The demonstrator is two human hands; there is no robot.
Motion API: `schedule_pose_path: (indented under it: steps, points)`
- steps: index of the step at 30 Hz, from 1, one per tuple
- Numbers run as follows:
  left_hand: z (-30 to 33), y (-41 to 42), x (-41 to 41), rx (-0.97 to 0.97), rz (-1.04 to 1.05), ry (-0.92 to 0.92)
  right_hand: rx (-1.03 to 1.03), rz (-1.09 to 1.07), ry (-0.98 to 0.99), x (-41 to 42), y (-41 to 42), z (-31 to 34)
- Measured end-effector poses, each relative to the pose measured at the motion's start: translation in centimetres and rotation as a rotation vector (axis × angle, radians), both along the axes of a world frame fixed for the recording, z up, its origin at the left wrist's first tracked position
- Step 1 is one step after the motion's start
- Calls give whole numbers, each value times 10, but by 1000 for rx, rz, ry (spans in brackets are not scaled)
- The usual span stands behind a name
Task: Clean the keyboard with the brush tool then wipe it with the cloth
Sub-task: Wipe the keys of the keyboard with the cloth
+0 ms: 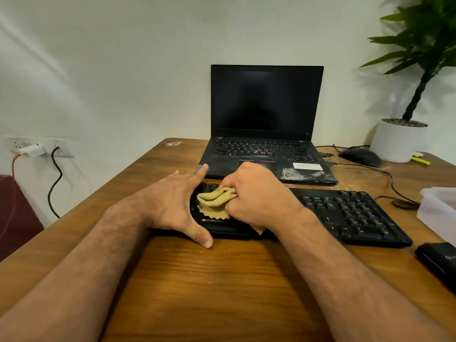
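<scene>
A black Zebronics keyboard lies across the wooden table, in front of the laptop. My right hand grips a bunched tan cloth with a zigzag edge and holds it down on the keyboard's left part. My left hand lies flat over the keyboard's left end, fingers straight and spread, thumb on the table at the front edge. The keys under both hands are hidden. No brush shows in this view.
An open black laptop stands just behind the keyboard. A black mouse and its cable, a potted plant and a yellow marker are at back right. A clear plastic box and a black case sit at the right edge.
</scene>
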State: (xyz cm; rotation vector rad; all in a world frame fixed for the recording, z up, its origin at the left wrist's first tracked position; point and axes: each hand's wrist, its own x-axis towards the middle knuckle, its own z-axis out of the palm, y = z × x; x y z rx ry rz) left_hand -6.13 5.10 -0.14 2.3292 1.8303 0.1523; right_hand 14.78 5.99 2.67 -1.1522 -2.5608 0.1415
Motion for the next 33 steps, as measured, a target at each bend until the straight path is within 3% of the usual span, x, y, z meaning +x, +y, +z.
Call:
schedule_pose_path:
  steps: [5,8,13,15,18,19,23,25,28,31,33]
  points:
    - [-1,0,0,10,2,-12,164,-118,23,-4,-7,-3]
    - [-2,1,0,-4,30,-18,97,-192,142,2,0,-4]
    - [-1,1,1,-8,30,-19,12,-148,30,0,5,-6]
    - [0,0,0,-4,19,-26,-71,-181,187,0,10,-6]
    - [1,1,0,30,0,-27,-314,-261,635,6,17,1]
    - [1,1,0,23,4,-23,-350,-303,654,8,19,1]
    - [3,-5,4,-19,39,-39,-102,-542,136,16,26,-13]
    - [4,-7,6,-11,48,-42,39,-579,113,20,28,-9]
    - [4,-6,6,-5,51,-45,197,-306,278,28,20,9]
    - [1,-3,4,8,38,-21,23,-51,100,26,10,12]
    - [0,-3,4,-1,45,-18,-71,-66,-66,25,15,3]
